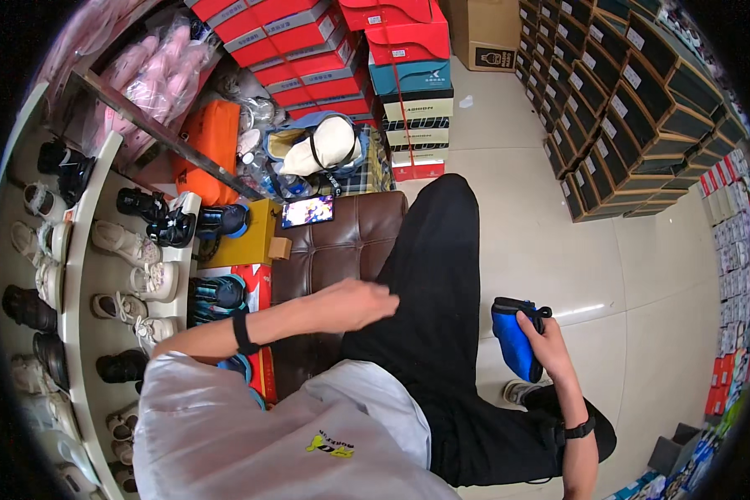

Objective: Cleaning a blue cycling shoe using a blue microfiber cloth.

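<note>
My right hand (pixel 550 350) grips a blue and black soft item (pixel 515 350), which looks like a slip-on shoe or a pouch, with a black cord at its upper end. It is held above the tiled floor, to the right of my black-trousered thigh (pixel 437 281). My thumb lies across its blue side. My left hand (pixel 362 305) is slightly blurred beside the thigh, over the brown tufted leather bench (pixel 344 250). Its fingers are curled and their tips are hidden, so I cannot tell whether they hold anything.
A lit phone (pixel 307 211) and a small cardboard box (pixel 280 248) are at the bench's left side. Shelves of shoes (pixel 119 306) stand at left. Stacked red shoeboxes (pixel 306 56) are ahead; black shoeboxes (pixel 625 125) rise at right over the tiled floor (pixel 537 244).
</note>
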A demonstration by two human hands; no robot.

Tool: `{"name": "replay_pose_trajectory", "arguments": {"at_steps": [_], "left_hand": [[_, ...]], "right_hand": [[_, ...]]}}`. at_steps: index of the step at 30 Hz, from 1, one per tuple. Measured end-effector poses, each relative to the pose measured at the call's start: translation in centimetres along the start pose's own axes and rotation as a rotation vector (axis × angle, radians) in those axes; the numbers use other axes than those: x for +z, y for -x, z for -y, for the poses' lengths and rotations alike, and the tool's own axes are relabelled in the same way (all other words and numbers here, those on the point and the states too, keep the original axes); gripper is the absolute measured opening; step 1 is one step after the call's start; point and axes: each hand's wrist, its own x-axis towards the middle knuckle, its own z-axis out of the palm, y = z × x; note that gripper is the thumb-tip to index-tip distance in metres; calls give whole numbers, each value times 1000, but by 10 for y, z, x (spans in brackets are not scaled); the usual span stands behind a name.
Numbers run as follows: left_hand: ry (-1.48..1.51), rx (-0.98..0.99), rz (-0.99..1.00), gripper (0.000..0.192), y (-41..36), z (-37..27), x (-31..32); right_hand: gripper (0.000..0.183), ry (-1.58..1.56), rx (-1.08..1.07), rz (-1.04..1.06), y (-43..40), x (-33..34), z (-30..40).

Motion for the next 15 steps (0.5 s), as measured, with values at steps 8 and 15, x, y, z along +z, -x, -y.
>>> {"name": "replay_pose_trajectory", "arguments": {"at_steps": [8,15], "left_hand": [[199,-1,890,27,55,-42,35],[170,23,365,30,-7,-66,15]], "right_hand": [[54,18,36,75,-2,-3,2],[52,8,-61,53,-2,-6,-4]]}}
